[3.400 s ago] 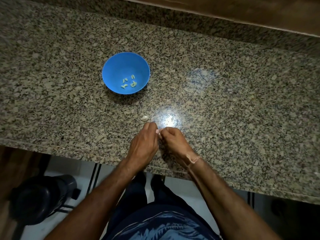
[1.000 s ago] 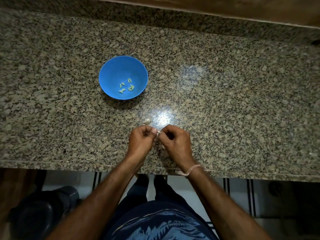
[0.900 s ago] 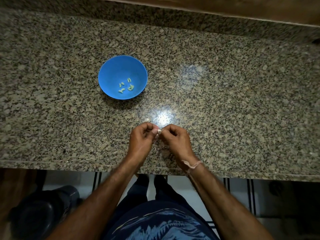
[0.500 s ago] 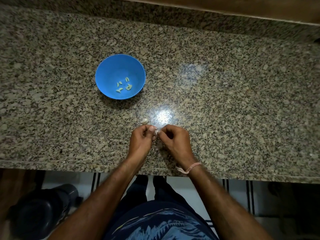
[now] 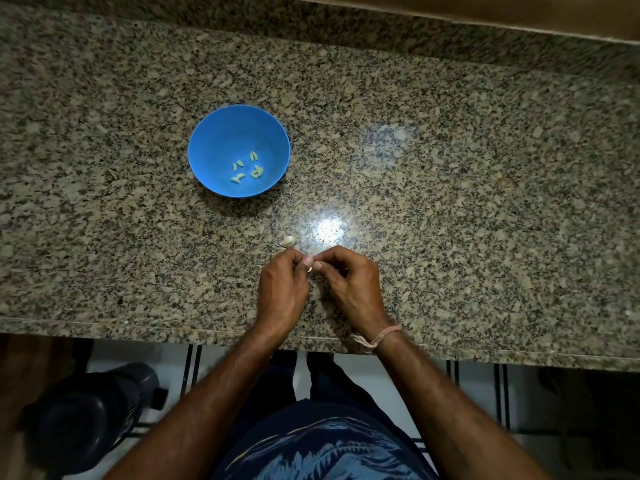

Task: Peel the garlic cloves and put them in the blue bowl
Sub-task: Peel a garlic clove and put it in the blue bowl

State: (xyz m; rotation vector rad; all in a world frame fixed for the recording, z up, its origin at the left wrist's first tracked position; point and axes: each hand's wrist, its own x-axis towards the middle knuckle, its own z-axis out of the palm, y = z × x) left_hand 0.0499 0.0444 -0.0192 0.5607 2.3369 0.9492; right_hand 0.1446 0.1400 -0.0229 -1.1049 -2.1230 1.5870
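Note:
A blue bowl (image 5: 207, 147) stands on the granite counter (image 5: 450, 202), left of centre, with several peeled garlic cloves (image 5: 246, 168) in its bottom. Near the counter's front edge my left hand (image 5: 282, 289) and my right hand (image 5: 353, 284) meet fingertip to fingertip. Between them they pinch a small garlic clove (image 5: 310, 269), of which only a pale sliver shows. Just beyond my left fingers a loose pale garlic piece (image 5: 288, 240) lies on the counter.
A bright light reflection (image 5: 327, 230) sits on the counter just past my hands. The counter's front edge (image 5: 138, 329) runs below my wrists. A dark round container (image 5: 83, 417) stands on the floor at the lower left.
Both hands stay together at the same spot, working the clove with small finger movements. The bowl and the loose piece have not moved; only the camera has shifted slightly.

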